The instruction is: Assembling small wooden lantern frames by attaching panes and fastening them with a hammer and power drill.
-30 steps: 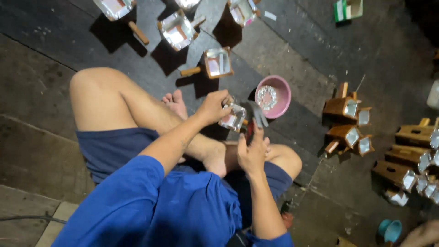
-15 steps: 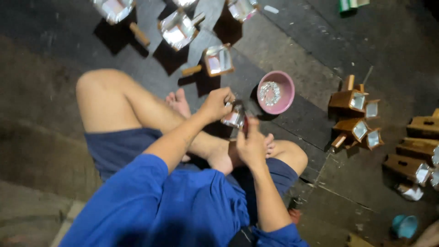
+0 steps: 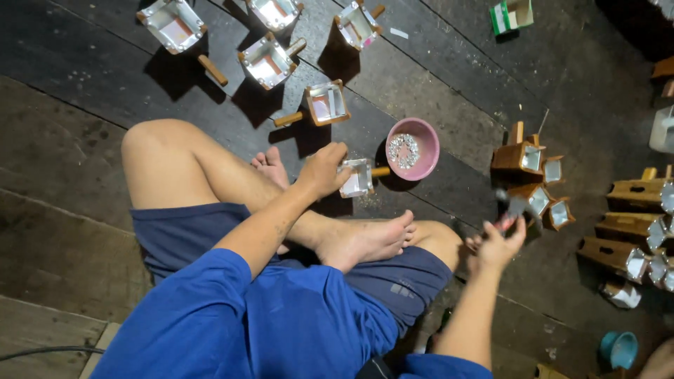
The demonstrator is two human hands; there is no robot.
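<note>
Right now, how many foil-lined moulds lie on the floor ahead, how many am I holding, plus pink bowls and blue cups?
Foil-lined moulds on the floor: 5
Mould in the left hand: 1
Pink bowl: 1
Blue cup: 1
Total: 8

**Hands separated since earlier frames**

The right hand (image 3: 497, 245) now sits apart from the left hand (image 3: 324, 168), out by the wooden boxes (image 3: 528, 184), gripping a small tool (image 3: 507, 208). The left hand alone holds the foil-lined box (image 3: 357, 177), now nearer the pink bowl (image 3: 413, 148).
</note>
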